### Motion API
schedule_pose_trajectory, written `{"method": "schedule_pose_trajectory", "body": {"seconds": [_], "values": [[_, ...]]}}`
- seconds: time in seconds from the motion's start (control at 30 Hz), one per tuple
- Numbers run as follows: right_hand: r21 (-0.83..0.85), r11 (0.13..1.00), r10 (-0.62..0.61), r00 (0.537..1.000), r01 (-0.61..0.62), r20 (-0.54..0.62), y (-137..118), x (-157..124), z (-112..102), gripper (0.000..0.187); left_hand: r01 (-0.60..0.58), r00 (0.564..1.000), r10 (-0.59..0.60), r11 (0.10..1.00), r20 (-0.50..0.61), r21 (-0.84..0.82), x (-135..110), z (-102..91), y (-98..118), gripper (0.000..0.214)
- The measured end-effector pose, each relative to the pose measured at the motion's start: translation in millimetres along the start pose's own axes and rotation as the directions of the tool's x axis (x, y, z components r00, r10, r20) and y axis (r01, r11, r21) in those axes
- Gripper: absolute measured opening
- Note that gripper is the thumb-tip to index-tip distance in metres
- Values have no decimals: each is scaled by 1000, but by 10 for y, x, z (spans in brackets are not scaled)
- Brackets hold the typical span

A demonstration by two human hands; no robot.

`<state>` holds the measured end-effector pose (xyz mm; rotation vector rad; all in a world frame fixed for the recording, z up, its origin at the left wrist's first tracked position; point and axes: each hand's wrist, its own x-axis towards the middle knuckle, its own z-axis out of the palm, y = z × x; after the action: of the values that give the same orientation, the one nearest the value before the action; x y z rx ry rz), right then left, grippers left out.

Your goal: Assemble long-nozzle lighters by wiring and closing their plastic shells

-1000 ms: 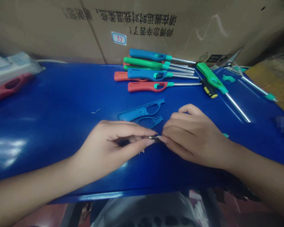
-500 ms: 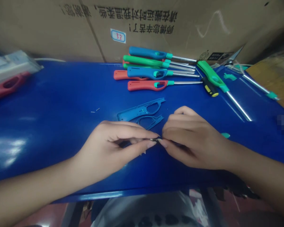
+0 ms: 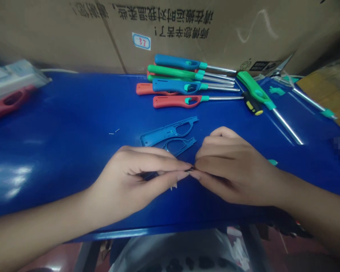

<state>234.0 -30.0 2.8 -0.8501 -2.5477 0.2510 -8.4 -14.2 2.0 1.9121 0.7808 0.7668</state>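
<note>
My left hand (image 3: 147, 173) and my right hand (image 3: 229, 170) meet fingertip to fingertip above the blue table. Between them both pinch a small dark part (image 3: 190, 169); most of it is covered by the fingers, so its kind cannot be made out. A pale sliver (image 3: 173, 186) shows beneath my left thumb. Just beyond my hands lie two blue plastic halves of a lighter shell, the farther half (image 3: 158, 135) and the nearer half (image 3: 183, 146), their hollow insides facing up. My left hand partly covers the nearer one.
Several long-necked lighters, among them a red one (image 3: 175, 101), lie farther back. A black-and-yellow screwdriver (image 3: 253, 105) and a green lighter (image 3: 255, 90) are at right, near scissors (image 3: 282, 67). Two tiny screws (image 3: 115, 132) lie left. A cardboard box (image 3: 73, 41) stands behind.
The fingertips have closed in tighter around the small dark part, so less of it shows. Otherwise my hands stay in nearly the same place.
</note>
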Motion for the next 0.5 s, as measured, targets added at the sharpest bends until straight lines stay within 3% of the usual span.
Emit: {"method": "schedule_pose_trajectory", "body": {"seconds": [0.27, 0.5], "values": [[-8, 1000, -28, 999, 28, -18, -5, -3, -5, 21, 67, 997, -69, 996, -35, -63, 13, 5, 4, 16], [65, 996, 60, 995, -55, -81, -25, -8, 7, 16, 81, 993, -82, 997, -83, -20, -24, 9, -4, 13]]}}
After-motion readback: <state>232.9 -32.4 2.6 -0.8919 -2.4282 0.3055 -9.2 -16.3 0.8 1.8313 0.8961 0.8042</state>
